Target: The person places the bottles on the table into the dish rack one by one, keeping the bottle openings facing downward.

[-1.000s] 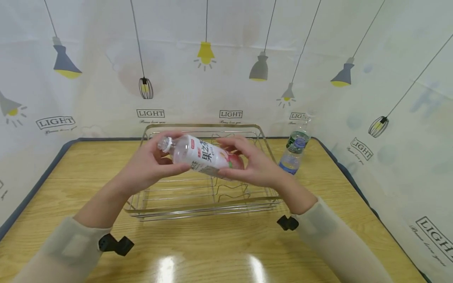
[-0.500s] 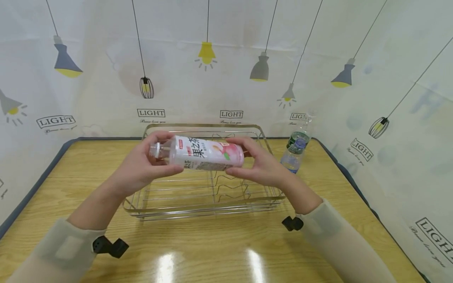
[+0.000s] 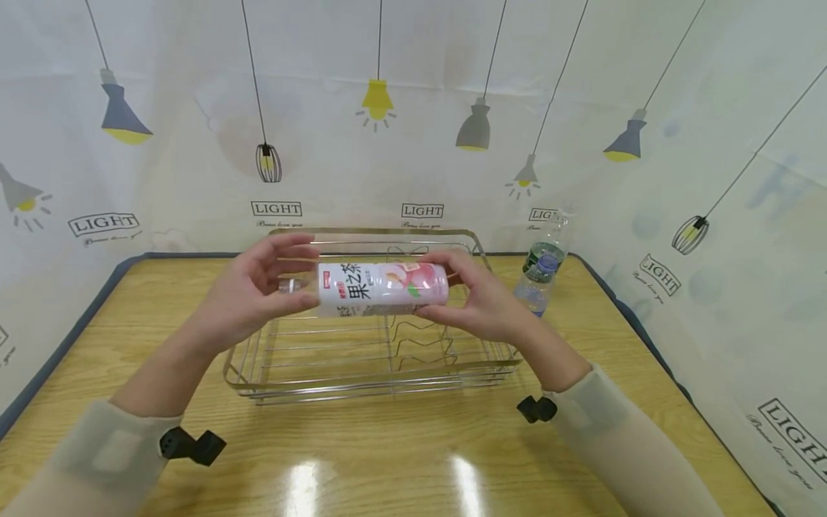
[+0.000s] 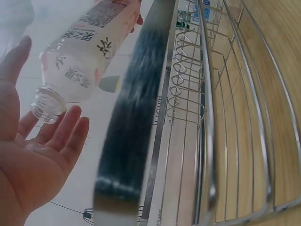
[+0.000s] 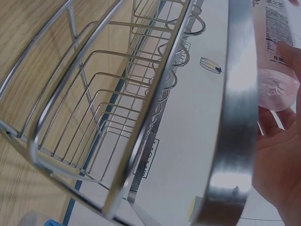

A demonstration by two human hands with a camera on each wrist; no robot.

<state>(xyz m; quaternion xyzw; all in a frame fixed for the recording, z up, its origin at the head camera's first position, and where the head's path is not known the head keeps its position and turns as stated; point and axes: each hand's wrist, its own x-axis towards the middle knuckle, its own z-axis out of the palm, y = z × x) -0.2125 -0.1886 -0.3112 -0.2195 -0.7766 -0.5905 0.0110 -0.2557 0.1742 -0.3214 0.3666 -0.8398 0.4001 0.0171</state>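
A clear plastic bottle with a white and pink peach label lies sideways in the air over a wire dish rack. My right hand grips its base end, thumb in front and fingers behind. At the neck end, my left hand is spread, its thumb overlapping the bottle's shoulder in the head view. The left wrist view shows the left hand with loose fingers by the bare threaded neck. The bottle's base shows beside the right palm in the right wrist view.
Two more bottles stand at the back right of the wooden table: one with a green label, one with a blue cap. A cloth wall printed with lamps rises behind the rack.
The bottle has turned from a tilt to nearly level, and its label has rolled. My left hand has shifted left and loosened its fingers from the neck end; my right hand keeps its grip.
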